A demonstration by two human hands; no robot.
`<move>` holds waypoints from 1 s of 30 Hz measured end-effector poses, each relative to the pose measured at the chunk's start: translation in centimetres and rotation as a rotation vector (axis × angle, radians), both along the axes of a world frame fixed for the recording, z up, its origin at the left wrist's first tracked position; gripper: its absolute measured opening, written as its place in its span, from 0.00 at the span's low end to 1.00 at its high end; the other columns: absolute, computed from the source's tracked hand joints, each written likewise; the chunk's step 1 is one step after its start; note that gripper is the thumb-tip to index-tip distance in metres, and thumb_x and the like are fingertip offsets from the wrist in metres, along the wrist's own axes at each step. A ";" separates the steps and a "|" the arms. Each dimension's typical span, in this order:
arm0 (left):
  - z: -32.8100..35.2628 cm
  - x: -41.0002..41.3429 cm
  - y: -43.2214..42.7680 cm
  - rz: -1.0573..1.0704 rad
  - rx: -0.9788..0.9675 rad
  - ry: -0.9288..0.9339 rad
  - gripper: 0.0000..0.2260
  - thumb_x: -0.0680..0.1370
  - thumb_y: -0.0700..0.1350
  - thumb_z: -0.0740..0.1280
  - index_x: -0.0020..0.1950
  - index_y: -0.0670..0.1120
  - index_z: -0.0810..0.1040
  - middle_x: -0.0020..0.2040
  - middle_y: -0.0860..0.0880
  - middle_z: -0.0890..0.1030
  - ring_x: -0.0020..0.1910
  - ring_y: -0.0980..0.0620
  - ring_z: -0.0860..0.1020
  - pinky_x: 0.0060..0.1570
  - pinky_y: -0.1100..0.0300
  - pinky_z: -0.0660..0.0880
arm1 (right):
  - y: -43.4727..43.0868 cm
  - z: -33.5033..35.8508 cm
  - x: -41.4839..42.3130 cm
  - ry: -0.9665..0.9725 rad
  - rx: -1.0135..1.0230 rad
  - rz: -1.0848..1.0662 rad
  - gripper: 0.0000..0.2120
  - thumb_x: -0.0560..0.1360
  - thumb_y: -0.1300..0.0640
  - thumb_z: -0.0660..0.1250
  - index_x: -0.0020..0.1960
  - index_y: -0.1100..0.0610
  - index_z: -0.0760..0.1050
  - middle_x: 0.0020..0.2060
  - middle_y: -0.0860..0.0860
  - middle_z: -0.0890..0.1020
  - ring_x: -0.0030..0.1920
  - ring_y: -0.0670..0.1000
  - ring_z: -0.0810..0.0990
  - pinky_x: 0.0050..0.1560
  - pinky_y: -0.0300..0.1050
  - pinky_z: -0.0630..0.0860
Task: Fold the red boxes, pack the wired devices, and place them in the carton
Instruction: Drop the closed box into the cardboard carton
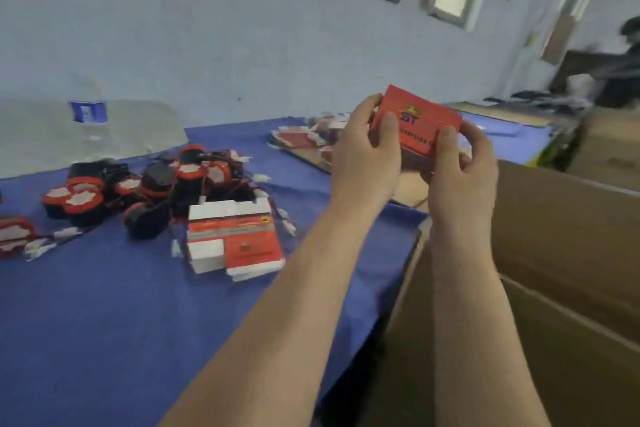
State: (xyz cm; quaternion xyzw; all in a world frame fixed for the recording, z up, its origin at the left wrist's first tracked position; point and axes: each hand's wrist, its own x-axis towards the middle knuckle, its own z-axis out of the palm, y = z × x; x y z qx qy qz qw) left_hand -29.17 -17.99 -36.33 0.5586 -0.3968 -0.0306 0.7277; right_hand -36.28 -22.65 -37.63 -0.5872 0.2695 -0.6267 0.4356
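Pinching a red printed cardboard box (417,123) between curled fingers and thumbs, the left hand (367,156) and right hand (462,180) hold it raised beside the open brown carton (561,218) at right, where an uneven squeeze could crush it.

Box (415,121) print blurred, only "ST" legible. Its lower part is hidden behind left hand (367,156) and right hand (460,177). Carton (561,218) cut off right and bottom. Device (15,234) clipped at left edge. Far-right background smeared.
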 end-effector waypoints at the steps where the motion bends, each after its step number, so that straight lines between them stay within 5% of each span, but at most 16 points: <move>1: 0.3 -2.6 -2.0 -0.072 0.048 -0.028 0.16 0.82 0.42 0.59 0.69 0.43 0.72 0.64 0.46 0.77 0.62 0.51 0.75 0.62 0.58 0.70 | -1.5 0.2 -3.0 0.053 0.005 -0.107 0.11 0.81 0.55 0.59 0.63 0.54 0.69 0.55 0.55 0.80 0.53 0.50 0.81 0.54 0.43 0.78; 5: -0.5 -10.7 -7.6 -0.379 0.357 -0.167 0.17 0.82 0.45 0.57 0.71 0.45 0.69 0.69 0.46 0.72 0.69 0.48 0.69 0.69 0.55 0.64 | -4.7 -0.2 -12.0 0.270 0.110 -0.381 0.20 0.78 0.63 0.58 0.70 0.55 0.65 0.64 0.53 0.73 0.66 0.51 0.71 0.57 0.35 0.65; 9: -2.5 -13.9 -8.5 -0.496 0.420 -0.059 0.20 0.82 0.51 0.57 0.73 0.45 0.67 0.71 0.47 0.71 0.71 0.50 0.67 0.71 0.53 0.62 | -4.5 -1.2 -13.8 0.332 0.023 -0.533 0.25 0.77 0.66 0.58 0.73 0.57 0.62 0.71 0.51 0.66 0.74 0.52 0.58 0.74 0.48 0.56; 13: -2.8 -9.4 -5.9 -0.281 0.151 0.014 0.09 0.82 0.47 0.60 0.60 0.48 0.74 0.56 0.51 0.78 0.59 0.54 0.75 0.58 0.60 0.70 | -2.3 -2.1 -8.7 0.112 -0.075 -0.291 0.15 0.77 0.65 0.60 0.60 0.52 0.73 0.55 0.46 0.79 0.57 0.43 0.76 0.60 0.39 0.71; 16: -4.6 -3.0 -2.8 -0.032 0.074 0.054 0.05 0.81 0.42 0.61 0.55 0.48 0.74 0.53 0.50 0.78 0.56 0.51 0.77 0.58 0.57 0.73 | -0.2 -4.3 -2.6 0.179 -0.043 0.040 0.11 0.78 0.63 0.60 0.50 0.49 0.75 0.42 0.45 0.83 0.46 0.45 0.81 0.50 0.43 0.76; 20: -9.8 5.8 3.6 0.399 0.233 0.173 0.13 0.79 0.38 0.62 0.63 0.42 0.73 0.64 0.44 0.72 0.66 0.44 0.70 0.65 0.64 0.66 | 2.1 -9.5 5.6 0.576 0.070 0.305 0.13 0.78 0.61 0.60 0.62 0.57 0.75 0.58 0.53 0.80 0.58 0.49 0.78 0.50 0.32 0.67; 22: -12.2 8.9 6.6 0.565 0.348 0.231 0.18 0.78 0.37 0.61 0.68 0.38 0.69 0.71 0.40 0.65 0.71 0.44 0.64 0.70 0.58 0.60 | 3.1 -11.7 8.5 0.730 0.135 0.376 0.17 0.79 0.58 0.60 0.67 0.59 0.71 0.64 0.53 0.77 0.63 0.51 0.74 0.50 0.34 0.65; 26: -14.8 12.0 9.1 0.516 0.488 0.367 0.23 0.79 0.40 0.60 0.73 0.37 0.62 0.72 0.42 0.64 0.71 0.45 0.64 0.70 0.50 0.63 | 4.5 -13.8 12.1 0.836 0.168 0.426 0.13 0.77 0.61 0.59 0.60 0.61 0.74 0.57 0.56 0.80 0.59 0.57 0.77 0.50 0.44 0.70; 30: -15.3 12.7 9.1 0.446 0.509 0.397 0.13 0.79 0.39 0.57 0.63 0.41 0.71 0.60 0.44 0.75 0.58 0.45 0.74 0.55 0.54 0.71 | 4.6 -14.0 13.7 0.864 0.127 0.388 0.12 0.76 0.62 0.58 0.57 0.59 0.74 0.54 0.54 0.80 0.55 0.57 0.78 0.47 0.44 0.72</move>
